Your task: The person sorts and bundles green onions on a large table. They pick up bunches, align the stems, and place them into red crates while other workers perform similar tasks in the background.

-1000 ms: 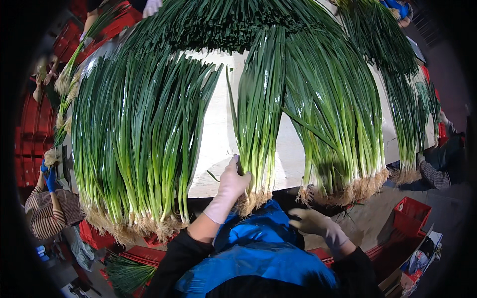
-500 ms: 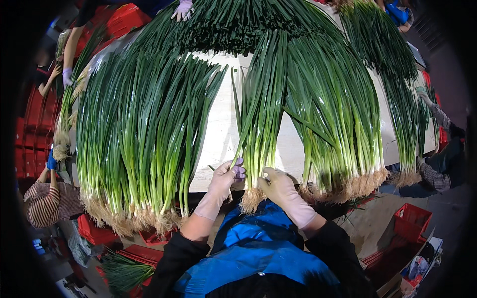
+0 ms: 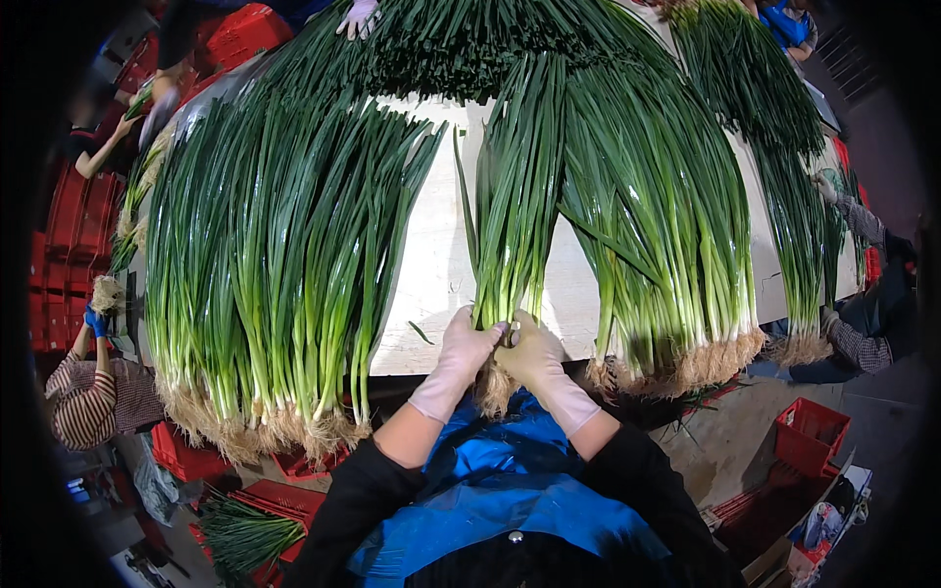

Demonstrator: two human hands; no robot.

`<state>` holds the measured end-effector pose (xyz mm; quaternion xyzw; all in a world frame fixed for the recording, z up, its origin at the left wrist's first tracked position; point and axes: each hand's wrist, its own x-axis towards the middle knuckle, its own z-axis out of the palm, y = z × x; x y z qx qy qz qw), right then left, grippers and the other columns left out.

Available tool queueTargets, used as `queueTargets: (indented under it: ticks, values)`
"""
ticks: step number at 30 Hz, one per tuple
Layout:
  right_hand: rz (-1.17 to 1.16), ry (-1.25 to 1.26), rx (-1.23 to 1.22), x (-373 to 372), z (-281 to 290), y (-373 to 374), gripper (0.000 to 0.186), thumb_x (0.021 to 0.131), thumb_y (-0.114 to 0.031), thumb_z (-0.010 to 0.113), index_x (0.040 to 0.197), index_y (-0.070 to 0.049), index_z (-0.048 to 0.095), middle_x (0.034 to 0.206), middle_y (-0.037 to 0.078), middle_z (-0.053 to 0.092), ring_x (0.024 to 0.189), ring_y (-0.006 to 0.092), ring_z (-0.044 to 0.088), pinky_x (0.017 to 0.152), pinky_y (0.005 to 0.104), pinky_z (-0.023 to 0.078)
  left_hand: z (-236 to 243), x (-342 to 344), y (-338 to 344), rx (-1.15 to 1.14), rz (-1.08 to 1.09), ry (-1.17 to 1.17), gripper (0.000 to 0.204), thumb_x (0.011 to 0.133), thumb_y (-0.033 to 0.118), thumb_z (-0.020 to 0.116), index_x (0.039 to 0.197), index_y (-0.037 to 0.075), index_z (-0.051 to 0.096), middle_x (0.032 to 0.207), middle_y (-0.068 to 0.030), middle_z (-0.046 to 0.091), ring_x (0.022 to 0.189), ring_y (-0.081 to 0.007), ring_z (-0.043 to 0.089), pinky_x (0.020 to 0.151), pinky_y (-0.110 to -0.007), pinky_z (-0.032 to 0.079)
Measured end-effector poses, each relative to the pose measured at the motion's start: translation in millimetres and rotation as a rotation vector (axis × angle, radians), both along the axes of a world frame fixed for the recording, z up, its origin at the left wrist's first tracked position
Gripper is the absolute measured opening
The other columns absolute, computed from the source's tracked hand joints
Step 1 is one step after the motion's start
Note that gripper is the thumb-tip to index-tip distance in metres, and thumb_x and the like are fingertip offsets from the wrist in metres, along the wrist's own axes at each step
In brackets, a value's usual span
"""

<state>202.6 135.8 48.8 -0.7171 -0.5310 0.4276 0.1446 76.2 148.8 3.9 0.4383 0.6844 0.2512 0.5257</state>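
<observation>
My gloved left hand [image 3: 467, 355] and gloved right hand [image 3: 535, 355] are closed side by side round the lower pale stems of a bunch of green onions [image 3: 517, 216]. Its shaggy roots [image 3: 495, 390] hang below my hands, past the table's near edge, and its long dark leaves stretch away over the white table [image 3: 421, 294]. My fingertips meet in front of the stems, so part of the grip is hidden. A cut leaf scrap [image 3: 420, 333] lies left of my hands.
Wide rows of green onions lie at left [image 3: 265, 265] and right [image 3: 676, 255], roots toward me. A leafy pile [image 3: 461, 44] covers the far side, a co-worker's gloved hand [image 3: 360, 18] on it. Red crates [image 3: 812, 436] stand around; co-workers flank the table.
Both hands have come together and closed round the stems, my left moving right. The leaf scrap now shows on the table. At far left, a co-worker's arm has shifted.
</observation>
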Motion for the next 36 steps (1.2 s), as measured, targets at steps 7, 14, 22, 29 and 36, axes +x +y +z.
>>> queueTargets:
  ticks: [7, 14, 22, 29, 36]
  values:
    - [-0.014, 0.587, -0.184, 26.2, -7.9, 5.7, 0.048, 0.076, 0.000, 0.065, 0.122, 0.006, 0.053, 0.102, 0.010, 0.064, 0.087, 0.0141, 0.061, 0.077, 0.0274, 0.050, 41.4, -32.4, 10.5, -0.219, 0.134, -0.743, 0.024, 0.083, 0.007, 0.068, 0.105, -0.002, 0.062, 0.093, -0.0087, 0.068, 0.076, -0.0165, 0.064, 0.072, -0.031, 0.055]
    - [0.058, 0.543, -0.290, 50.4, -52.5, -1.7, 0.042, 0.079, 0.005, 0.061, 0.121, 0.006, 0.053, 0.107, 0.011, 0.065, 0.096, 0.0146, 0.060, 0.084, 0.0258, 0.047, -13.0, -55.5, -2.5, -0.296, 0.219, -1.043, 0.030, 0.096, 0.006, 0.049, 0.125, 0.000, 0.052, 0.108, -0.0138, 0.061, 0.091, -0.0231, 0.061, 0.079, -0.038, 0.053]
    - [0.073, -0.117, 0.373, 40.6, -11.2, -9.6, 0.050, 0.080, -0.011, 0.066, 0.127, 0.001, 0.051, 0.101, 0.010, 0.065, 0.095, 0.0167, 0.060, 0.082, 0.0303, 0.048, 7.4, -56.4, -12.8, -0.189, 0.259, -0.824, 0.023, 0.091, 0.004, 0.058, 0.114, 0.001, 0.060, 0.104, -0.0109, 0.065, 0.091, -0.0186, 0.062, 0.080, -0.033, 0.054]
    - [-0.013, 0.408, 0.071, 1.3, 8.7, 15.8, 0.043, 0.085, -0.021, 0.064, 0.121, 0.000, 0.057, 0.105, 0.014, 0.066, 0.094, 0.0203, 0.062, 0.084, 0.0301, 0.048, 23.4, -45.6, -18.1, -0.093, 0.250, -0.941, 0.026, 0.091, 0.002, 0.057, 0.117, 0.002, 0.056, 0.097, -0.0090, 0.064, 0.080, -0.0177, 0.063, 0.070, -0.031, 0.055]
    - [0.075, 0.103, 0.297, -28.9, 46.0, 57.6, 0.054, 0.081, -0.031, 0.066, 0.122, 0.003, 0.053, 0.082, 0.018, 0.065, 0.077, 0.0292, 0.066, 0.069, 0.0361, 0.052, 24.1, -41.0, -24.2, -0.077, 0.205, -0.681, 0.041, 0.095, -0.001, 0.048, 0.134, 0.009, 0.044, 0.094, -0.0061, 0.063, 0.071, -0.0131, 0.060, 0.064, -0.026, 0.053]
